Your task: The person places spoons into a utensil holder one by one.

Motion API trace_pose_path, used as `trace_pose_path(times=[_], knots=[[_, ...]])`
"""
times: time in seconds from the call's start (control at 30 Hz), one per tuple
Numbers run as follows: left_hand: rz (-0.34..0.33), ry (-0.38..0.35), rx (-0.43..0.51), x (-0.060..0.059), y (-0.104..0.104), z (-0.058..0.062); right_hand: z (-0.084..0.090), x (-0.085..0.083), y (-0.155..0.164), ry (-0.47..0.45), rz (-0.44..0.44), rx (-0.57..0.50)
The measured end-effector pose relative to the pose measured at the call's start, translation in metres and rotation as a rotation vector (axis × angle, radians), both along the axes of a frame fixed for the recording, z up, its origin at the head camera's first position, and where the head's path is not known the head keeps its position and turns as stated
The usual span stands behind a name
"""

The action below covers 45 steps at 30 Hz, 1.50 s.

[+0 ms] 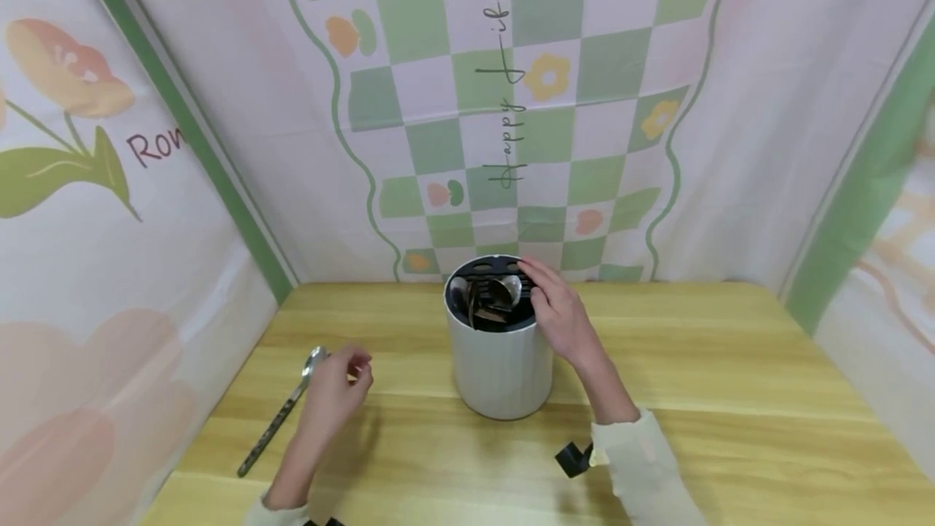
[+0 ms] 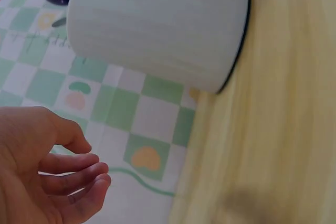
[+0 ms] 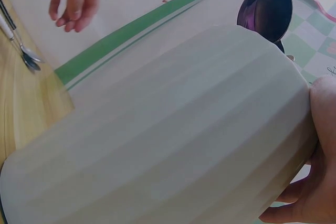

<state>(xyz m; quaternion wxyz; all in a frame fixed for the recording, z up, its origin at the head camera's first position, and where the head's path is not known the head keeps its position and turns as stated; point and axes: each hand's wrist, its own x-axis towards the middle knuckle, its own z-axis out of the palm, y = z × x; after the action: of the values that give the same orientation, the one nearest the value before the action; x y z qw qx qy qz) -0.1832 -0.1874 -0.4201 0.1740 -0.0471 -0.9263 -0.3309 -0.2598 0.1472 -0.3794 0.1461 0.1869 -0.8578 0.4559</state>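
A pale, ribbed utensil holder (image 1: 502, 372) stands upright on the table, with a black slotted insert (image 1: 484, 268) in its mouth. Metal utensils (image 1: 504, 292), with rounded spoon-like heads, stick up inside; their lower parts are hidden. My right hand (image 1: 561, 319) grips the holder's right side at the rim, its fingers and thumb round the wall. To the left of the holder, apart from it, my left hand (image 1: 338, 388) hovers with loosely curled fingers and holds nothing. Just beyond that hand lies a long spoon (image 1: 276, 422) with a shiny bowl and dark patterned handle.
The wood-grain table (image 1: 716, 372) meets a checked cloth backdrop (image 1: 482, 136) right behind the holder. Printed cloth (image 1: 80, 282) also walls off the left side, and more hangs at the right. A small black device (image 1: 573, 459) sits at the right cuff.
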Motion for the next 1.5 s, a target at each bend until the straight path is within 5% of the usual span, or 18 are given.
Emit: trace_pose_path(times=[0.27,0.57,0.87,1.5], knots=[[0.074,-0.138,-0.087,0.015,-0.029,-0.015,0.002,0.002,-0.004,-0.006,0.009,0.0],[0.139,-0.279,-0.234,0.018,-0.049,-0.022,0.002,0.002,-0.003,0.005,0.001,-0.004],[0.121,-0.35,-0.266,0.015,-0.054,-0.037,0.0,0.002,-0.002,0.007,-0.004,0.001],[0.172,-0.452,-0.198,0.016,-0.064,-0.044,0.0,0.001,-0.001,0.012,-0.007,-0.004]])
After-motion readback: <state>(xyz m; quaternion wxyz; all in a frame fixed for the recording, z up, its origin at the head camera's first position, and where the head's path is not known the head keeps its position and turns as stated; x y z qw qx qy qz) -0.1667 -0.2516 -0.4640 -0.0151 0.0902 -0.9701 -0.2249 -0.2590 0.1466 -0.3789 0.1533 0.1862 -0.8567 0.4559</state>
